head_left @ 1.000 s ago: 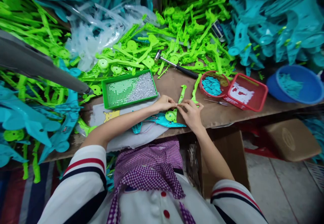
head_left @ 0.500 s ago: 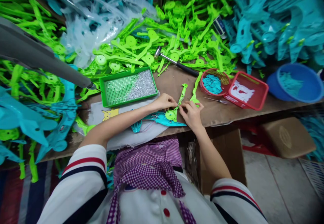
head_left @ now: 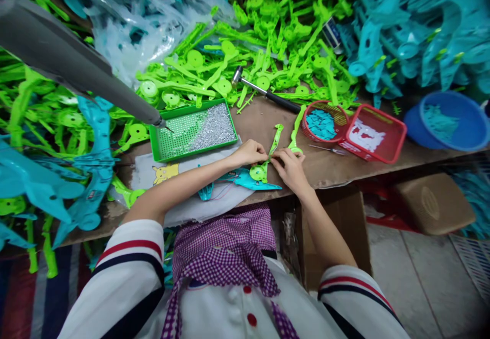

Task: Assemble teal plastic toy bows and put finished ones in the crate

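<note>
Both hands meet at a long green plastic part (head_left: 276, 136) with a round disc end, which lies across a blue plastic piece (head_left: 250, 179) on the table. My left hand (head_left: 250, 152) pinches its middle from the left, fingers closed. From the right, my right hand (head_left: 290, 168) closes its thumb and fingertips on the same part; any small piece between the fingertips is hidden. A second green part (head_left: 297, 130) lies just beyond my right hand. Thin red wire shows beside the blue piece, over a grey cloth (head_left: 225, 198) with a yellow cartoon figure.
A green tray (head_left: 153, 142) holds many small silvery screws. A grey tool arm (head_left: 126, 101) reaches in from the left. A hammer (head_left: 264, 92), red baskets (head_left: 400, 142), a screwdriver-like tool (head_left: 327, 149) and a blue basin (head_left: 447, 145) lie around. Green and blue parts are heaped behind.
The grey tool arm at the left has swung right, its tip now over the green tray. Both hands stay at the green part, with the right fingers slightly shifted.
</note>
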Motion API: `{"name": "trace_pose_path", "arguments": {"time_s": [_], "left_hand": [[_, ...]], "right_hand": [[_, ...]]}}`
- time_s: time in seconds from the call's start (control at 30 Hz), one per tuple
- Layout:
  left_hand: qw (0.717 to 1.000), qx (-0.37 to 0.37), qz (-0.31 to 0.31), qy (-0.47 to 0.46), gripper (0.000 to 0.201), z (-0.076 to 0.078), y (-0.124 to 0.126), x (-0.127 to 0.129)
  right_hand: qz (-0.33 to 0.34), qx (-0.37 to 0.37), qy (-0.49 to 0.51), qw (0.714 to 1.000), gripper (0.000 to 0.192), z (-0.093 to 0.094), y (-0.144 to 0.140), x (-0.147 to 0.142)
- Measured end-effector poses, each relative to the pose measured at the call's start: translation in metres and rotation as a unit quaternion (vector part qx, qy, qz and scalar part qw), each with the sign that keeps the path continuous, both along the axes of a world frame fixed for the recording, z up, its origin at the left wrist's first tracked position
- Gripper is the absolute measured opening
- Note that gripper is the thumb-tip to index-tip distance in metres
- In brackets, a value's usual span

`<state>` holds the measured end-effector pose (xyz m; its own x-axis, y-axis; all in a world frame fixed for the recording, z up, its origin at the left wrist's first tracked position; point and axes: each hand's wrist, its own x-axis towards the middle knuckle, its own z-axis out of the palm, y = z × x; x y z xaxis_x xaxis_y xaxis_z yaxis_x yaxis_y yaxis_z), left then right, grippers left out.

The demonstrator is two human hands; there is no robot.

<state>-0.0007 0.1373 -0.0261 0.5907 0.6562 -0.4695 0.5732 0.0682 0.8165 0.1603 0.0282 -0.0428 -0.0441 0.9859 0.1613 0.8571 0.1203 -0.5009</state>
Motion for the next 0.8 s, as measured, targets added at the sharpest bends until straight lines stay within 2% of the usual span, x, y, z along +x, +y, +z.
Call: {"name": "trace_pose_path", "arguments": {"time_s": [0.2, 0.37, 0.47, 0.57, 0.67, 0.8], "left_hand": [[0.998, -0.061, 0.005, -0.015, 0.011, 0.0, 0.003, 0.0], [0.998, -0.063, 0.0, -0.021, 0.013, -0.002, 0.005, -0.001], [0.998, -0.067, 0.0, -0.011, 0.01, -0.001, 0.006, -0.001], [0.997, -0.073, -0.001, -0.002, 0.008, 0.002, 0.005, 0.001], [0.997, -0.075, 0.008, 0.005, 0.011, 0.006, 0.004, 0.001], [0.997, -0.075, 0.002, 0.004, 0.01, 0.009, 0.004, 0.001]], "right_hand": [[0.127, -0.098, 0.008, 0.987, 0.016, 0.019, 0.025, 0.019], [0.146, -0.188, 0.022, 0.971, 0.009, 0.024, 0.043, 0.025], [0.132, -0.192, 0.071, 0.97, 0.013, 0.023, 0.049, 0.027], [0.165, -0.215, 0.106, 0.957, 0.016, 0.024, 0.054, 0.031], [0.208, -0.238, 0.095, 0.944, 0.013, 0.028, 0.057, 0.035], [0.197, -0.2, 0.057, 0.958, 0.009, 0.028, 0.055, 0.035]]}}
